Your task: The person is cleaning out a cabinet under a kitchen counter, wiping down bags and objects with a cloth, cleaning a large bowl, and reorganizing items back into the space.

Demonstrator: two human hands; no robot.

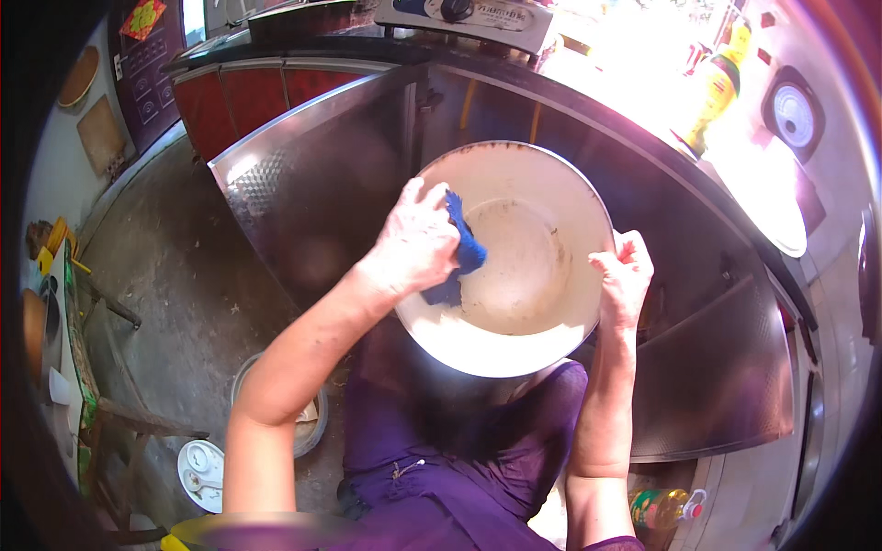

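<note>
A wide white basin (pixel 510 268) with a dark-worn rim is held up over my lap, its inside facing me and marked with brownish stains. My right hand (pixel 626 268) grips its right rim, thumb on the inner side. In my left hand (pixel 420 237) a bunched blue cloth (pixel 470 244) touches the basin's left inner wall. Part of the cloth hangs below my fingers. Bright sunlight falls on the basin's lower edge.
Open cabinet doors (pixel 324 172) stand on both sides ahead. A gas stove (pixel 468 17) and a yellow bottle (pixel 713 96) are on the counter. An oil bottle (pixel 661 508) lies low at right. A round bin (pixel 315 430) and a white tray (pixel 200 472) sit at left.
</note>
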